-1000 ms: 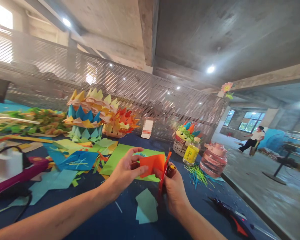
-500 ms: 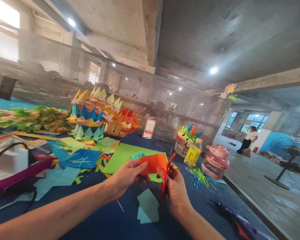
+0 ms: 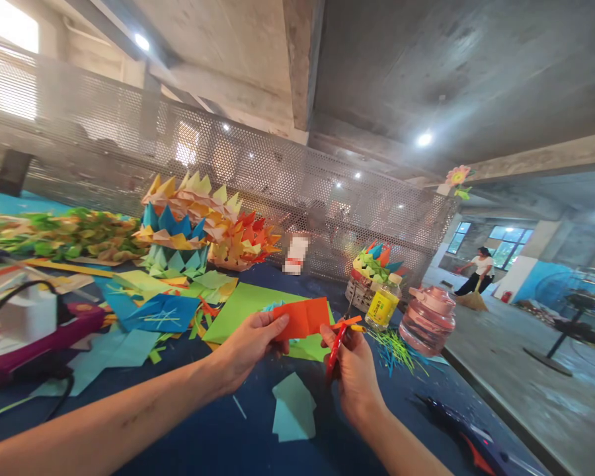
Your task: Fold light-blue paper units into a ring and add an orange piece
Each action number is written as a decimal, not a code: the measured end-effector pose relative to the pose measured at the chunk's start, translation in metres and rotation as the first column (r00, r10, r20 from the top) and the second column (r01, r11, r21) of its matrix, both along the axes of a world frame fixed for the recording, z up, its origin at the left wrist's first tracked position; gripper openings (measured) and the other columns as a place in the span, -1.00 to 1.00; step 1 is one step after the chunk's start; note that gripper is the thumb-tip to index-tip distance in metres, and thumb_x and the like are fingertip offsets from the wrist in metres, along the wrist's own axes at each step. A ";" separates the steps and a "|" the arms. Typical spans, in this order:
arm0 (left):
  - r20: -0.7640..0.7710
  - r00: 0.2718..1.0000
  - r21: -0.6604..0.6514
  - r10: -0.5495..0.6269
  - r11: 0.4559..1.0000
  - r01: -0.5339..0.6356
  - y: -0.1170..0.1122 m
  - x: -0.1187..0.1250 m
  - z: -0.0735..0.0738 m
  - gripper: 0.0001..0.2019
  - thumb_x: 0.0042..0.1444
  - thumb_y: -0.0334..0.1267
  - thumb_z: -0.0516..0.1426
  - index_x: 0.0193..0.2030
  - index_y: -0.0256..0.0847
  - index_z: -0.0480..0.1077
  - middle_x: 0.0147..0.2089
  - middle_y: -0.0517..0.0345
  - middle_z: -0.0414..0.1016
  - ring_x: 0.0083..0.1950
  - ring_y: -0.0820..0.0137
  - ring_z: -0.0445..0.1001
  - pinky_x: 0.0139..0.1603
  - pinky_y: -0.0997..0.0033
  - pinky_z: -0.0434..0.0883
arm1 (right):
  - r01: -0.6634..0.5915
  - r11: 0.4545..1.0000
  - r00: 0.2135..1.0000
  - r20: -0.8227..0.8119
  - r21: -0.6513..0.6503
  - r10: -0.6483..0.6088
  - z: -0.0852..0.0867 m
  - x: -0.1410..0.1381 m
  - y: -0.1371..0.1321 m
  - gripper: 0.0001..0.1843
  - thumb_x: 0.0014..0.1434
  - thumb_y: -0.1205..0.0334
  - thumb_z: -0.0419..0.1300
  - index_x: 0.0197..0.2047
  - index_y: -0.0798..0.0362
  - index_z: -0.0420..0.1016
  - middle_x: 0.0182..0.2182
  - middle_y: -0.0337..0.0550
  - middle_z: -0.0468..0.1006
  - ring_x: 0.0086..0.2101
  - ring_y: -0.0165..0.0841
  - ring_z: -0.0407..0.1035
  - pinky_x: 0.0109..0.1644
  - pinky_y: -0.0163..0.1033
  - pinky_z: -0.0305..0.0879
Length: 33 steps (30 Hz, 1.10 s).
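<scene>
Red scissors [image 3: 337, 344], gripped in my right hand [image 3: 357, 373], have drawn clear of the orange paper [image 3: 302, 317] pinched in my left hand [image 3: 248, 344]; I judge that cut finished.

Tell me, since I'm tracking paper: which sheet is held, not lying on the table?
The orange sheet, pinched in the left hand; the green sheet and teal piece lie on the table.

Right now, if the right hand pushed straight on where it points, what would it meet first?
Likely the woven basket just past the scissors in the right hand; depth is unclear, so maybe the yellow bottle.
</scene>
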<state>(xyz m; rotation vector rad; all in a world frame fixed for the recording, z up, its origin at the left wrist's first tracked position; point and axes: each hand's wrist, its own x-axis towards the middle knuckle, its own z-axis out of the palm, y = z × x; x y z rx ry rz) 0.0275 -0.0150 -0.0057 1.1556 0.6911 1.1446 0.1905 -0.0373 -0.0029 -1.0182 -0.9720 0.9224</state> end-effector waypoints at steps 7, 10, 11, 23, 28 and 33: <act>0.021 0.999 -0.029 0.034 0.999 -0.034 -0.002 0.000 0.003 -0.65 -0.06 0.04 0.20 -0.44 -0.26 0.36 -0.62 0.26 0.37 -0.56 0.51 0.27 -0.48 0.49 0.17 | -0.014 1.000 1.000 0.013 0.004 0.014 -0.002 -0.001 0.000 -0.61 -0.24 0.11 0.44 -0.41 0.05 0.37 -0.63 -0.40 0.37 -0.70 -0.57 0.10 -0.66 -0.41 -0.04; 0.025 0.996 -0.033 0.086 0.996 -0.085 -0.003 -0.001 0.006 -0.66 -0.07 0.02 0.21 -0.46 -0.26 0.35 -0.62 0.26 0.36 -0.56 0.51 0.27 -0.47 0.50 0.17 | -0.004 1.000 0.999 0.034 0.010 0.004 -0.001 -0.001 0.000 -0.62 -0.20 0.09 0.42 -0.40 0.05 0.35 -0.65 -0.41 0.33 -0.70 -0.57 0.09 -0.66 -0.41 -0.03; 0.022 0.993 -0.034 0.116 0.993 -0.115 -0.003 -0.001 0.007 -0.67 -0.08 0.02 0.20 -0.46 -0.26 0.35 -0.62 0.27 0.36 -0.56 0.51 0.26 -0.47 0.49 0.17 | 0.009 1.000 0.999 0.033 0.019 -0.010 -0.001 -0.001 -0.001 -0.62 -0.19 0.09 0.42 -0.41 0.04 0.33 -0.66 -0.42 0.32 -0.70 -0.57 0.08 -0.66 -0.41 -0.03; -0.048 0.983 0.078 0.179 0.982 -0.175 -0.005 0.002 0.005 -0.64 -0.05 0.07 0.14 -0.45 -0.25 0.38 -0.63 0.25 0.35 -0.56 0.49 0.24 -0.44 0.46 0.19 | -0.086 0.949 0.918 0.395 0.303 -0.043 0.006 -0.004 -0.016 -0.62 -0.06 0.30 0.35 -0.31 -0.06 0.18 -0.29 -0.28 0.52 -0.65 -0.52 0.28 -0.57 -0.36 0.23; -0.114 0.986 0.134 0.124 0.985 -0.108 -0.009 0.008 0.003 -0.62 -0.03 0.08 0.11 -0.41 -0.26 0.39 -0.64 0.26 0.33 -0.57 0.48 0.23 -0.47 0.45 0.18 | -0.048 0.972 0.913 0.405 0.232 -0.051 -0.002 -0.004 -0.009 -0.54 -0.14 0.32 0.39 -0.30 -0.08 0.17 -0.31 -0.29 0.54 -0.52 -0.43 0.40 -0.50 -0.37 0.25; -0.121 0.989 0.141 0.081 0.988 -0.064 -0.008 0.008 0.002 -0.60 -0.03 0.08 0.11 -0.33 -0.29 0.38 -0.62 0.24 0.35 -0.56 0.47 0.25 -0.47 0.44 0.21 | -0.024 0.962 0.898 0.429 0.272 -0.099 -0.001 -0.001 -0.005 -0.53 -0.11 0.33 0.37 -0.26 -0.08 0.15 -0.30 -0.31 0.54 -0.49 -0.44 0.42 -0.39 -0.35 0.30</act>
